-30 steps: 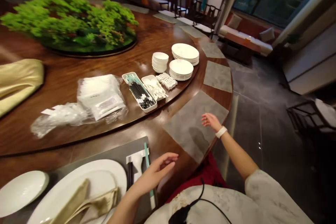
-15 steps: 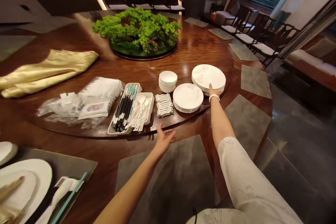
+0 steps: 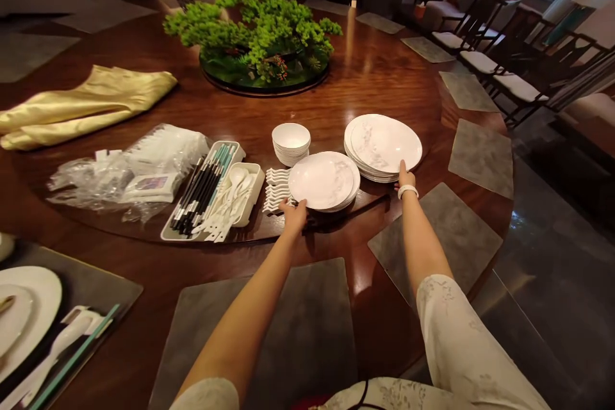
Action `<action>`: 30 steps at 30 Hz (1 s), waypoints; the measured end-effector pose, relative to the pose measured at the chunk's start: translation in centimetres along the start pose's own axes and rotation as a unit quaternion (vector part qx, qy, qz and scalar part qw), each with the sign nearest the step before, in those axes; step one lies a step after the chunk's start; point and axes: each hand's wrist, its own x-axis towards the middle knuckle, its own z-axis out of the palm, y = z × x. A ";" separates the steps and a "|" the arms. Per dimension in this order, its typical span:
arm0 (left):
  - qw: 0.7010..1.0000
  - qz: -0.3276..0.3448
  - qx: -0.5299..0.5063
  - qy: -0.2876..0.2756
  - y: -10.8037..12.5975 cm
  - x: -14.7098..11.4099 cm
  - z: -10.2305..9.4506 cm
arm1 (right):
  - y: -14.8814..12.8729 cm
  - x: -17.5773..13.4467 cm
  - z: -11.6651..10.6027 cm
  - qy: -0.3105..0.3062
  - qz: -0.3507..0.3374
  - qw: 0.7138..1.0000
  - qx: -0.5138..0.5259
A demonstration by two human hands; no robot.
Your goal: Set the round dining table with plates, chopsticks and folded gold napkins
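My left hand (image 3: 294, 216) pinches the near left rim of the top small plate (image 3: 319, 180), which is slid left of the stack beneath it. My right hand (image 3: 405, 178), with a white band at the wrist, grips the near right rim of the top large plate (image 3: 387, 143), shifted right on its own stack. Stacked white bowls (image 3: 291, 138) stand just behind the small plates. White wavy chopstick rests (image 3: 275, 191) lie by my left hand, partly covered by the small plate. Thumbs show on the rims; the other fingers are mostly hidden underneath.
Left of the rests are a tray of chopsticks (image 3: 199, 195) and a box of white spoons (image 3: 240, 195). Plastic-wrapped packets (image 3: 154, 182) and gold cloth (image 3: 86, 106) lie farther left. A green miniature tree (image 3: 264, 38) stands mid-table. Grey placemats (image 3: 269, 327) line the edge.
My left hand has moved from open air to the top small plate and taken its rim, sliding it left. My right hand has shifted the top large plate right. The view has turned slightly.
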 end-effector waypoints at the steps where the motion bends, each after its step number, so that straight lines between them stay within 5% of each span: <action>1: 1.000 -0.011 -0.005 -0.001 0.2 0.0 -0.3 | 0.0 0.3 0.3 -0.005 0.020 1.000 0.018; 9: 0.998 0.036 -0.001 -0.060 1.0 -2.1 -0.7 | -0.8 -1.5 2.0 0.023 0.075 0.980 0.184; 15: 0.988 -0.014 -0.127 -0.086 0.6 -5.0 -4.8 | 1.0 -7.1 -1.2 -0.005 0.009 0.882 0.471; 18: 0.984 -0.012 -0.162 -0.078 -1.4 -6.7 -10.5 | 4.4 -11.6 -4.8 0.013 -0.010 0.883 0.469; 23: 0.983 -0.014 -0.179 -0.026 -8.7 -10.6 -24.4 | 11.2 -21.2 -9.9 -0.036 -0.045 0.911 0.409; 26: 0.981 -0.035 -0.183 0.047 -13.4 -13.5 -31.9 | 14.3 -27.5 -9.0 -0.096 -0.011 0.926 0.366; 30: 0.971 -0.069 -0.188 0.134 -18.4 -16.4 -38.9 | 17.2 -35.4 -3.9 -0.178 0.064 0.930 0.314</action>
